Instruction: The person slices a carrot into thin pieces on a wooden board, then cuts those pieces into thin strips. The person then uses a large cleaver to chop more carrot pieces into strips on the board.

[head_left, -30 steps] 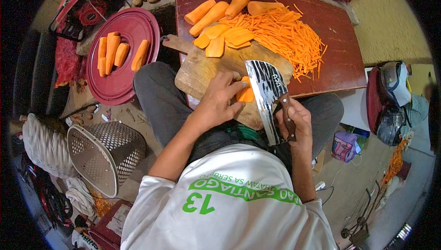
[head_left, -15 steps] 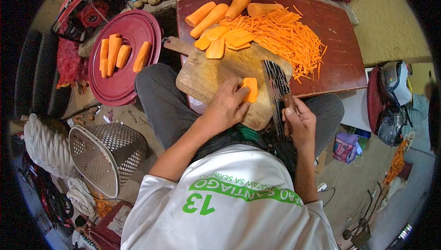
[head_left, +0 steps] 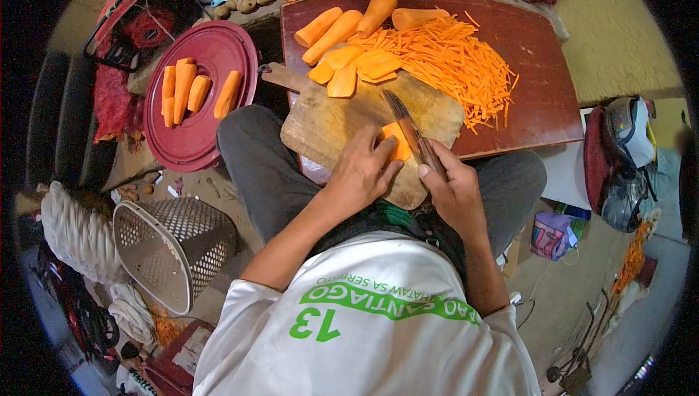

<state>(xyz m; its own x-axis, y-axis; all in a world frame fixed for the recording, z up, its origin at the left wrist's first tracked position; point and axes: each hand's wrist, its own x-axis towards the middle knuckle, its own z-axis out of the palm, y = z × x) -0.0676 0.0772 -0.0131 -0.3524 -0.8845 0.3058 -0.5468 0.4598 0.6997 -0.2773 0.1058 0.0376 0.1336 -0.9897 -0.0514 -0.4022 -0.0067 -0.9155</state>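
Observation:
My left hand (head_left: 362, 165) presses its fingertips on a piece of carrot (head_left: 395, 139) lying on the wooden cutting board (head_left: 320, 119). In my right hand (head_left: 455, 181) is a knife (head_left: 408, 125) held by its handle, the blade pointing up and left, close against the carrot piece's right side. Wide carrot slices (head_left: 342, 79) overlap at the board's far edge. Behind and right of them a heap of thin carrot strips (head_left: 459, 61) spreads over the red table (head_left: 539, 76). Several peeled whole carrots (head_left: 335, 36) lie at the table's far left.
On the left, a round red lid (head_left: 200, 130) holds several carrots. Below it a perforated basket (head_left: 156, 250) lies tipped. Potatoes (head_left: 247, 3) rest beyond the lid. A purple bag (head_left: 551, 236) is on the floor at the right.
The knife has swung left and tilted, its tip now pointing up and left beside the carrot piece. My right hand has moved left with it. My left hand stays on the carrot piece.

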